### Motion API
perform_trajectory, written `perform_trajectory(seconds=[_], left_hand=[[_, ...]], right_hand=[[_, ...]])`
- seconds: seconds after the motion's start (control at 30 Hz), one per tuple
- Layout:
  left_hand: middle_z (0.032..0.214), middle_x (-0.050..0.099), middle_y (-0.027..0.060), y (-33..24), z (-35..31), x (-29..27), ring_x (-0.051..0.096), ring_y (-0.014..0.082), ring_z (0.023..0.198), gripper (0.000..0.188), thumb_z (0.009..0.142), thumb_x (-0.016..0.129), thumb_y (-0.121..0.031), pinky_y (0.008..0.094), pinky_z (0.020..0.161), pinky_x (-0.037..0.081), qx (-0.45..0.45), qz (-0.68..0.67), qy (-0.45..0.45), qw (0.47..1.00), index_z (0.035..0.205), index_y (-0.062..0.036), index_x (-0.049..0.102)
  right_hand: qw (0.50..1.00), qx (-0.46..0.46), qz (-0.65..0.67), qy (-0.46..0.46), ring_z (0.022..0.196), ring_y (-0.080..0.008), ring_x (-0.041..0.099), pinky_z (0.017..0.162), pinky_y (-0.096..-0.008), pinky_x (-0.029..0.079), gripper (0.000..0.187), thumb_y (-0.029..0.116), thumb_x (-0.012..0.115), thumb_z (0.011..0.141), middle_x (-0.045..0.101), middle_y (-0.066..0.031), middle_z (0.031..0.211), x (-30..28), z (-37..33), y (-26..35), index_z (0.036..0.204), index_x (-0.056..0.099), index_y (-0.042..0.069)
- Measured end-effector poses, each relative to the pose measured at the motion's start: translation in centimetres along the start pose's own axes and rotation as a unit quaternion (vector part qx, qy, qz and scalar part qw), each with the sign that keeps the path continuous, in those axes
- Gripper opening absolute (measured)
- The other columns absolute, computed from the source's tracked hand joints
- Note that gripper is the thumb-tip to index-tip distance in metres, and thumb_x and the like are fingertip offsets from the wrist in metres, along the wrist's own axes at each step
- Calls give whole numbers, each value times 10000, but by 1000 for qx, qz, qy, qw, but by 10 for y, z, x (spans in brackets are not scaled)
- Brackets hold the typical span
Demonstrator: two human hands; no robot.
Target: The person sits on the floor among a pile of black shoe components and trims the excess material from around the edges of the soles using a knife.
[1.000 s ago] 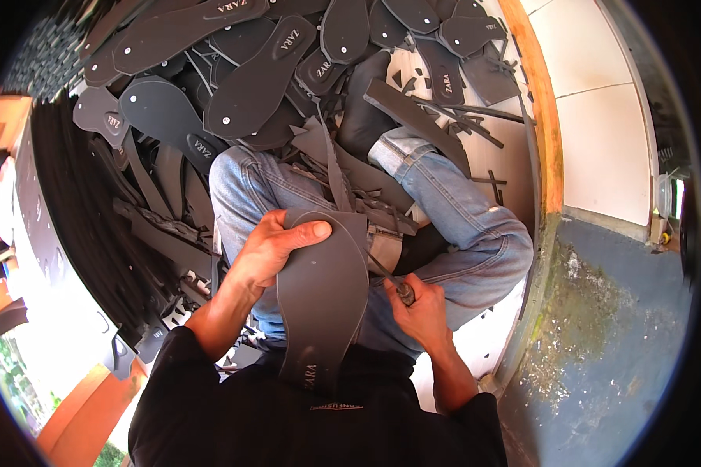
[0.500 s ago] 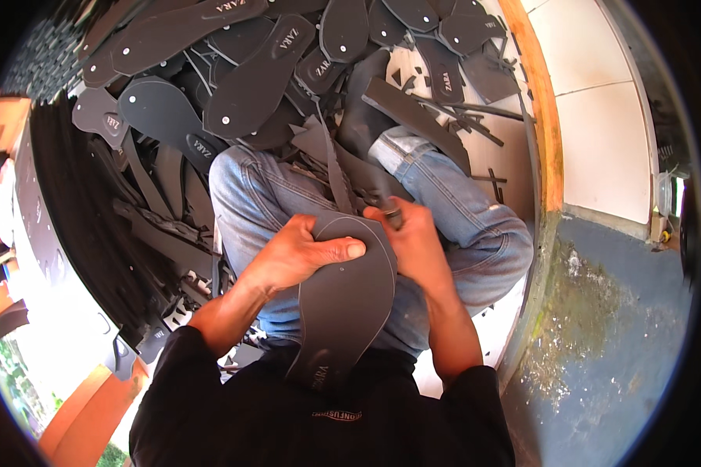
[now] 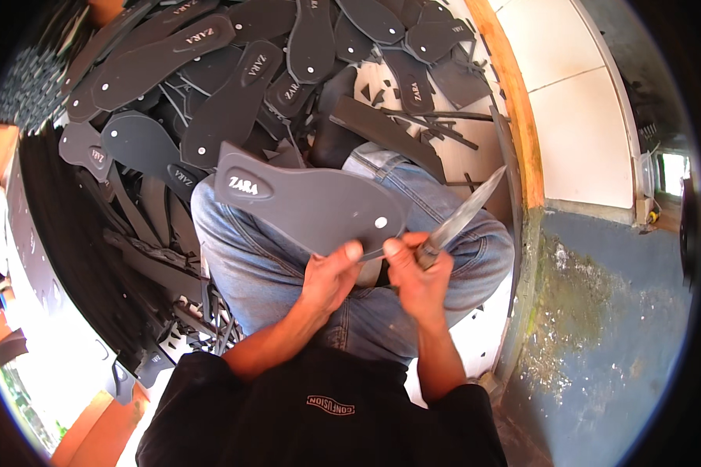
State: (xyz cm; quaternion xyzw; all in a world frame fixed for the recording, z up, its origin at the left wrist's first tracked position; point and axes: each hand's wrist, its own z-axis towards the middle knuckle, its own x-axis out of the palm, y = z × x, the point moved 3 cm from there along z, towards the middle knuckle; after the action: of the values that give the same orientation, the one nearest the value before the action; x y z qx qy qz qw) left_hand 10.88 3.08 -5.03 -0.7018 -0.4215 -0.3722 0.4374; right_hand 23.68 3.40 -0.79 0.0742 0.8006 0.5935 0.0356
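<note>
A dark grey shoe sole (image 3: pixel 311 198) lies across the space above my lap, its stamped heel end at the left and a white dot near its wide toe end. My left hand (image 3: pixel 331 276) pinches the sole's near edge, thumb on top. Just to the right, my right hand (image 3: pixel 419 276) closes around the handle of a knife (image 3: pixel 463 214), whose blade points up and to the right, away from the sole. The right thumb also touches the sole's rounded end. Fingers beneath the sole are hidden.
Several more grey soles (image 3: pixel 230 105) lie heaped beyond my crossed legs (image 3: pixel 249 257). Offcut strips (image 3: pixel 444 128) and small scraps are scattered at the far right. A wooden edge (image 3: pixel 514 101) borders the work area, with blue-grey floor (image 3: pixel 600 311) beyond. Stacked dark sheets (image 3: pixel 62 233) stand at left.
The sole has been swung round: its stamped heel, formerly towards my chest, now points left. The knife has come away from the sole's edge, and its blade now shows plainly at the right.
</note>
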Motion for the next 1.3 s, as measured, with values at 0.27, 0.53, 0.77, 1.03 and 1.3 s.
perform_trajectory(seconds=[0.27, 0.53, 0.77, 1.03, 1.3], left_hand=[[1015, 629, 61, 2, -27, 12, 654, 192, 892, 246, 862, 627, -120, 320, 715, 590, -51, 41, -179, 982, 1086, -61, 543], [961, 642, 68, 3, -33, -8, 662, 185, 843, 207, 842, 656, -111, 315, 672, 589, -38, 81, -156, 984, 1030, -57, 589], [976, 640, 67, 0, -54, -26, 641, 177, 909, 200, 832, 643, -39, 314, 791, 542, -34, 110, -200, 973, 1027, -34, 598], [959, 640, 71, -51, -49, -61, 635, 160, 873, 193, 873, 617, -132, 284, 780, 524, -61, 156, -214, 962, 1041, -41, 590], [729, 631, 47, -111, -2, -41, 596, 106, 573, 216, 876, 636, -248, 233, 527, 506, -56, 306, -178, 934, 883, -38, 587]], right_hand=[[916, -13, -401, -21, 394, -216, 479, 408, -332, 366, 382, 242, 654, 860, 477, -112, 465, -50, -48, -27, 623, 463, 13], [888, 34, -459, -14, 471, -368, 551, 460, -418, 416, 320, 213, 625, 847, 516, -181, 499, -45, -61, -37, 643, 505, -1], [938, 42, -342, 45, 496, -214, 562, 483, -342, 422, 237, 172, 599, 860, 563, -143, 556, -15, -6, -28, 717, 560, -13], [952, 184, -117, 215, 605, -28, 412, 529, -212, 344, 235, 229, 666, 855, 483, 52, 618, -1, -31, -35, 795, 618, 7], [944, 65, -286, 154, 429, -229, 500, 456, -342, 382, 380, 317, 666, 840, 511, -95, 496, -5, -57, -46, 671, 533, 3]])
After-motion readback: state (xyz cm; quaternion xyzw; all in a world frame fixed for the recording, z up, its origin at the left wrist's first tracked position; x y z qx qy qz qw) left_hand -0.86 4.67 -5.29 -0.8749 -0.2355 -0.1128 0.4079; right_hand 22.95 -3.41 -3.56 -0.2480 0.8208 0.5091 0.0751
